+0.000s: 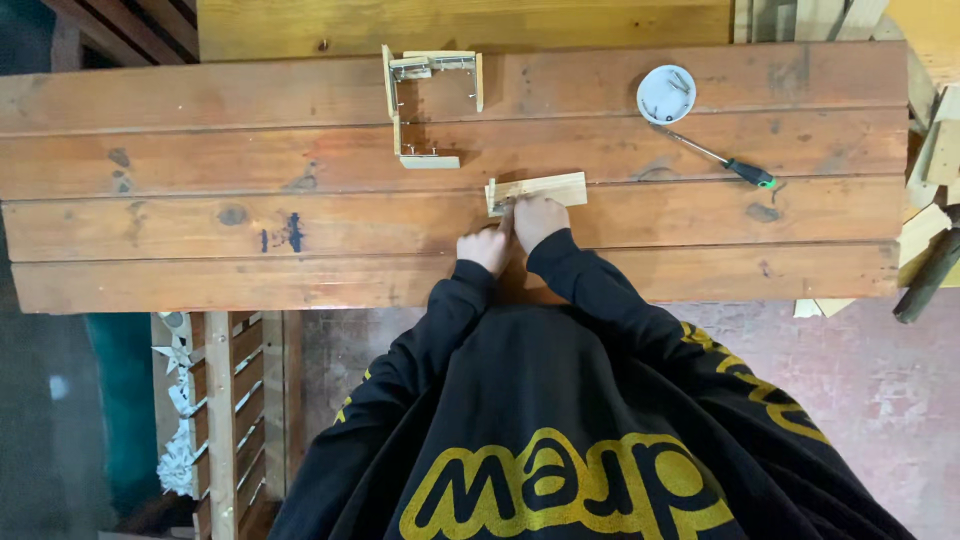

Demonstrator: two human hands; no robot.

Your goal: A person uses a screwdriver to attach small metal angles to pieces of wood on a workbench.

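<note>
A short pale wooden block (545,188) lies on the brown plank workbench (250,215), with a small metal piece at its left end. My right hand (540,220) presses on the block's near edge and grips it. My left hand (485,250) is curled into a fist just left of and below the right hand, touching it, near the block's left end. Whether it holds anything small is hidden. Both arms are in black sleeves.
A pale U-shaped wooden frame with nails (420,105) lies farther back. A white round lid holding screws (666,94) and a screwdriver with a green and black handle (722,160) sit at the back right. Wood offcuts (925,190) crowd the right edge. A slatted wooden rack (225,420) stands lower left.
</note>
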